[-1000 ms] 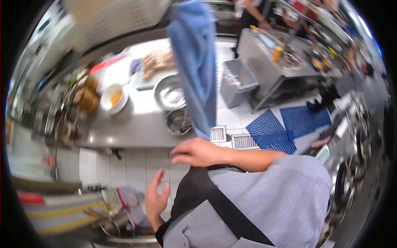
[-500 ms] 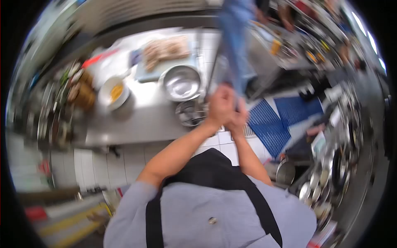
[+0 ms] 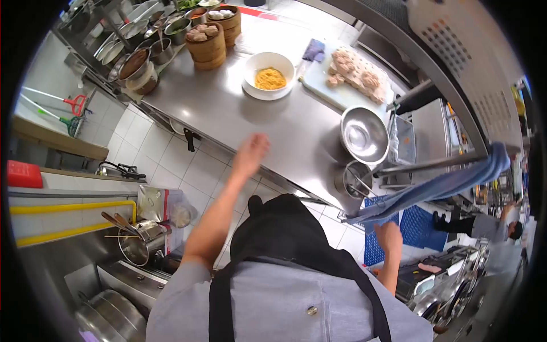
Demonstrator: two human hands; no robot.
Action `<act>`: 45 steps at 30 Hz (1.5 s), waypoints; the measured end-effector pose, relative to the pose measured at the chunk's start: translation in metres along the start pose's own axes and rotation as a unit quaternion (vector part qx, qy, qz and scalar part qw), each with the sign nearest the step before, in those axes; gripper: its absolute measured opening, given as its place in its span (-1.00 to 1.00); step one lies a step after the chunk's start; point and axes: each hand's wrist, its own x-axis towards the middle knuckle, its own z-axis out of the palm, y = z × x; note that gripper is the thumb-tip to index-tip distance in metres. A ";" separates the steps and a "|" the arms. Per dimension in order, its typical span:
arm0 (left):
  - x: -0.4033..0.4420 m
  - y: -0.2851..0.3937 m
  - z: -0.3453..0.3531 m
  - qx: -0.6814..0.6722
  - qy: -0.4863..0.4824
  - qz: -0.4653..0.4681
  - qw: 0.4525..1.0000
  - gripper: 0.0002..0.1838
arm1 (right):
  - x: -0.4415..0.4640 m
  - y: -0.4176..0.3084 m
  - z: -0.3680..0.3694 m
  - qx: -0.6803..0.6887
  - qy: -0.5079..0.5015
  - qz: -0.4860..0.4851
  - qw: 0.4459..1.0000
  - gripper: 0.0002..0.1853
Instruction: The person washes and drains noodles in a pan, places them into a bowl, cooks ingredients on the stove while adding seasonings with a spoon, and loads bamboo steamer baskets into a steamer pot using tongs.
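My left hand [image 3: 253,153] is in the air by the front edge of the steel table [image 3: 228,122], blurred, its fingers loosely apart with nothing seen in them. My right hand [image 3: 389,236] is just below the lower end of a long blue towel [image 3: 433,191] that hangs from above at the right. Its fingers look partly curled; whether they touch the cloth I cannot tell. A steel bowl [image 3: 364,135] stands at the table's right end, beside a smaller steel pot [image 3: 353,179] with utensils in it. Farther left is a white bowl [image 3: 270,71] of yellow shreds.
Pale raw meat [image 3: 356,74] lies on a cutting board [image 3: 322,88]. Two bamboo steamers [image 3: 206,48] hold dumplings. Metal pots [image 3: 135,71] line the left end. A shelf [image 3: 444,74] overhangs the right. Blue floor mats [image 3: 421,228] lie near a person [image 3: 487,225] in the background.
My hands were together at the towel's lower end; now they are apart, the left out by the table edge. The view has turned right, bringing the table across the front.
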 end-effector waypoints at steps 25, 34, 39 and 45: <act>0.288 0.004 -0.087 0.094 -0.003 -0.086 0.992 -0.21 | 0.302 -0.548 -0.042 -0.198 0.150 -0.553 0.795 -0.73; 0.300 0.000 -0.106 0.108 -0.027 -0.096 0.989 -0.22 | 0.285 -0.538 -0.060 -0.015 0.027 -0.494 0.869 -0.59; 0.294 0.012 -0.119 0.128 -0.026 -0.070 0.989 -0.21 | 0.284 -0.538 -0.053 -0.075 -0.005 -0.381 0.922 -0.33; 0.289 0.022 -0.128 0.144 -0.085 -0.074 0.983 -0.19 | 0.281 -0.540 -0.033 -0.077 0.023 -0.375 0.923 -0.52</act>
